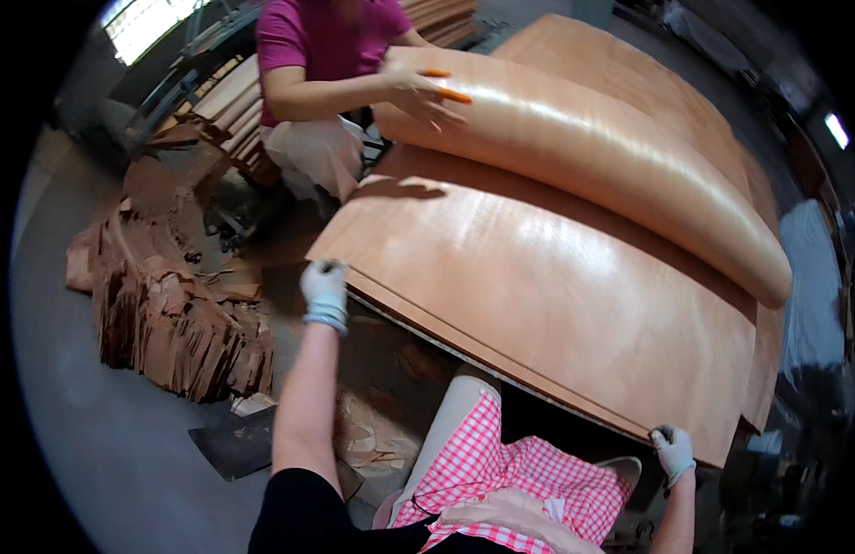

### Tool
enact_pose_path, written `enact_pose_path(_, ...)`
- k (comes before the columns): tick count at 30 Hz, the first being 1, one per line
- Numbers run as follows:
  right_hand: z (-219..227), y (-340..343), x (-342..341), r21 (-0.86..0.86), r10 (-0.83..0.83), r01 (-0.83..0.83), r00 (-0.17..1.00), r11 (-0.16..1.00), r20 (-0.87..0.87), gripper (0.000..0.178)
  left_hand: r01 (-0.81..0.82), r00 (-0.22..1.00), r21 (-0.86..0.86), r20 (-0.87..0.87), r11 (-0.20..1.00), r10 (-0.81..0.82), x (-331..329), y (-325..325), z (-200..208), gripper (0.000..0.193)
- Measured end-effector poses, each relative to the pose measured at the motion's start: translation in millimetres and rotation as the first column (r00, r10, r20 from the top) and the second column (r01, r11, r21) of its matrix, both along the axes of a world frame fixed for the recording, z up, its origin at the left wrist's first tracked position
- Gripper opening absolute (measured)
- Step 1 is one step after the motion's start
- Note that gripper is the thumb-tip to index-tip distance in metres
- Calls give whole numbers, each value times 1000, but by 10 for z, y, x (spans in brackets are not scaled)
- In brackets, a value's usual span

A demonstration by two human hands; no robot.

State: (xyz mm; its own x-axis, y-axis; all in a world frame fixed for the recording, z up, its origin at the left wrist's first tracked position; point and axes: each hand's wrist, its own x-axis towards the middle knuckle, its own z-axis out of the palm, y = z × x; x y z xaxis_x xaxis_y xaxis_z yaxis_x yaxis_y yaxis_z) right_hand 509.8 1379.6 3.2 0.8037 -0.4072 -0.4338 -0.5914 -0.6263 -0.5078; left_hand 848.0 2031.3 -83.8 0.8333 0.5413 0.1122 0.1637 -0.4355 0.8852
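A large sheet of thin tan wood veneer [538, 295] lies in front of me, its near edge running between my two hands. My left hand [325, 288], in a pale glove with dark fingertips, is closed on the sheet's near left corner. Gloved the same way, my right hand [672, 451] pinches the near edge close to the right corner. Farther back, the veneer bulges in a long, shiny curled fold [584, 138]. A co-worker's hand [427, 97], with orange coverings on some fingers, is spread at the left end of that fold.
The co-worker [321, 74], in a magenta top, sits at the far left. Broken veneer scraps [178, 305] are heaped on the floor to my left, beside a dark flat piece [235, 443]. More veneer [593, 55] lies behind the fold. Pale plastic sheeting [810, 286] stands at right.
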Motion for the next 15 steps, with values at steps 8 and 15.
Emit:
enact_pose_path(8, -133, -206, -24, -244, -25, -25, 980, 969, -198, 42, 134, 941, 162, -332, 978, -74, 344, 553, -240, 29)
enact_pose_path(15, -232, -190, 214, -233, -34, -44, 946, 972, -323, 47, 85, 938, -7, -336, 996, -83, 276, 528, -124, 26)
